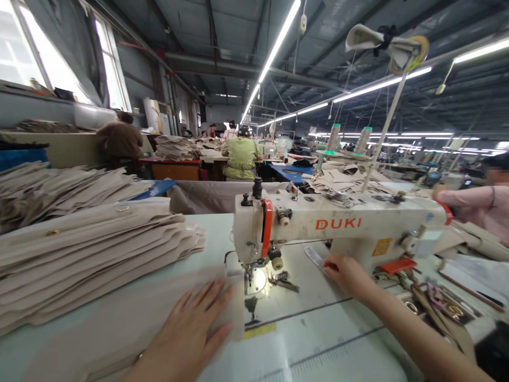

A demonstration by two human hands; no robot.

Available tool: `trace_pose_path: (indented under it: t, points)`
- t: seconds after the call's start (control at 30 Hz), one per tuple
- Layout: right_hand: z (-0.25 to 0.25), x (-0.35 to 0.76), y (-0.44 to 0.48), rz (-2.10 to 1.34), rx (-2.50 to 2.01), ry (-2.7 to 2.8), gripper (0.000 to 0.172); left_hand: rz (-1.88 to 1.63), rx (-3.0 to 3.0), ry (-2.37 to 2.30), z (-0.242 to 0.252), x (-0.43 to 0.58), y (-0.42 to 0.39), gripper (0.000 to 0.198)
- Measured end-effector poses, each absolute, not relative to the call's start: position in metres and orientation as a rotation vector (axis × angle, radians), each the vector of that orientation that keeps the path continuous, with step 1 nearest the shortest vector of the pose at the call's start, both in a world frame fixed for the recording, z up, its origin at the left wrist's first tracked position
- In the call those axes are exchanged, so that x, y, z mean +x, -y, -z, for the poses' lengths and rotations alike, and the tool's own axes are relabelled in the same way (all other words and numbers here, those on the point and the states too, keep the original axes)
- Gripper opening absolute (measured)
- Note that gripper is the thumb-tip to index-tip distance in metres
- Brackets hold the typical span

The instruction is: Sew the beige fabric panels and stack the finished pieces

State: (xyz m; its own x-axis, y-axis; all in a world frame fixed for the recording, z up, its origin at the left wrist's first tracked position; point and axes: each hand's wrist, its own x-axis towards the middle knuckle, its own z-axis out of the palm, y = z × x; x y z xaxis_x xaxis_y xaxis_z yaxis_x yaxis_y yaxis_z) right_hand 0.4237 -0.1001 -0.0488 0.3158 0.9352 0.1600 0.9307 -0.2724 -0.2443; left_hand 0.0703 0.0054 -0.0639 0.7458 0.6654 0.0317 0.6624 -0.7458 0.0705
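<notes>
- Worktop (318,329): the far edge shows left of the sewing machine (342,215); I cannot see the near edge.
- Open room for moving runs between my forearms, from the machine's bed toward the near side, crossed by a printed ruler scale (330,353).
- Left side: a stack of fabric pieces (99,260) takes up the far left of the worktop, leaving a narrow strip of surface between it and the machine.
- Right side: straps and metal rings (437,310) lie toward the right end, near my right forearm, and limit movement there.
- Fabric panel (131,307): flat on the near left of the worktop, in front of the stack; its right edge ends just beside the needle plate (257,281).
- Left hand (193,326): open, palm down, fingers slightly spread, resting on the panel near that right edge.
- Right hand (345,271): thumb and fingers drawn together on the near end of a pale strip (314,258), under the machine's arm.
- My hands are well apart, with the needle area between them.
</notes>
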Motion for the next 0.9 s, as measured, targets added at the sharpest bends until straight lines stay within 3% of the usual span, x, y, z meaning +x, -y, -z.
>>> trace_pose_path:
  t: [0.2, 0.6, 0.77, 0.9]
  points:
    - [0.04, 0.427, 0.095, -0.039, -2.398, 1.621, 0.012, -0.051, 2.867, -1.111, 0.059, 0.073, -0.005, 0.054]
    - [0.028, 0.413, 0.101, 0.034, -2.457, 1.531, 0.018, -0.043, 2.89, -1.129, 0.068, 0.07, -0.009, 0.057]
    - [0.012, 0.408, 0.107, 0.089, -2.387, 1.548, 0.017, -0.285, 2.905, -1.044, 0.082, 0.064, -0.018, 0.056]
    - [0.002, 0.388, 0.12, 0.036, -2.258, 1.68, 0.014, -0.775, 2.801, -0.919, 0.084, 0.059, -0.02, 0.05]
